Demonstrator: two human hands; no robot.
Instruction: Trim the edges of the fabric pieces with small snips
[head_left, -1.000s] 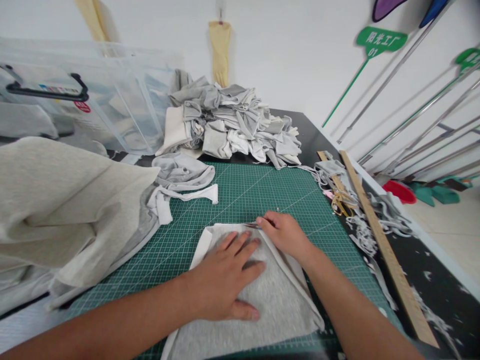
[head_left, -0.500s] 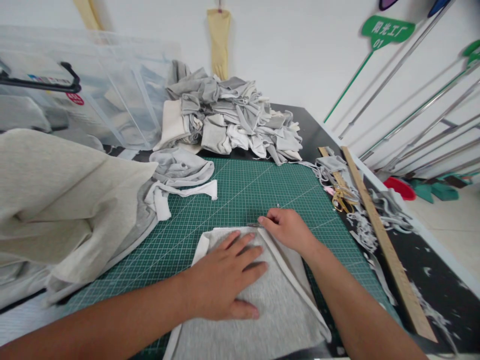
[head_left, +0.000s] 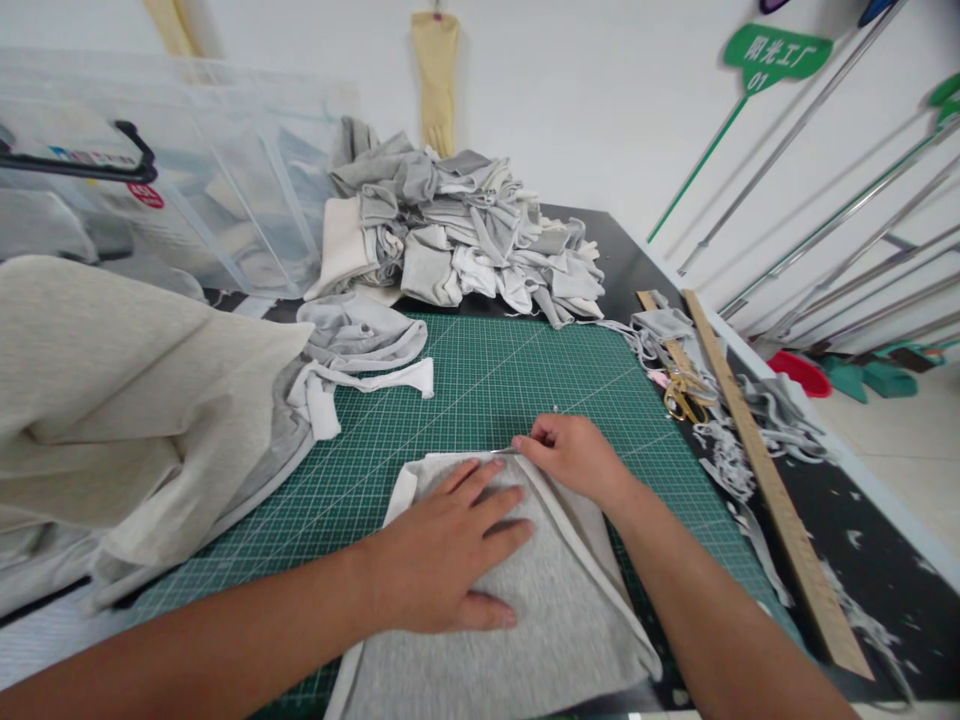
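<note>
A piece of grey knit fabric [head_left: 555,610] with rolled edges lies on the green cutting mat [head_left: 487,370] in front of me. My left hand [head_left: 457,550] rests flat on it, fingers spread, pressing it down. At the fabric's far edge, my right hand [head_left: 574,455] is closed in a pinch on a thin metal tool [head_left: 501,451]. Its slim tip points left along that edge; the rest is hidden in the fingers, so its exact kind does not show.
Larger grey cloth [head_left: 150,400] is heaped at left, before a clear plastic bin [head_left: 247,200]. Folded grey pieces [head_left: 465,220] are piled at the back. On the right lie gold-handled scissors [head_left: 681,398], a long wooden ruler [head_left: 780,490] and fabric scraps [head_left: 727,465].
My right hand has shifted very slightly left along the fabric's far edge, with the metal tool's tip. My left hand stays flat on the fabric.
</note>
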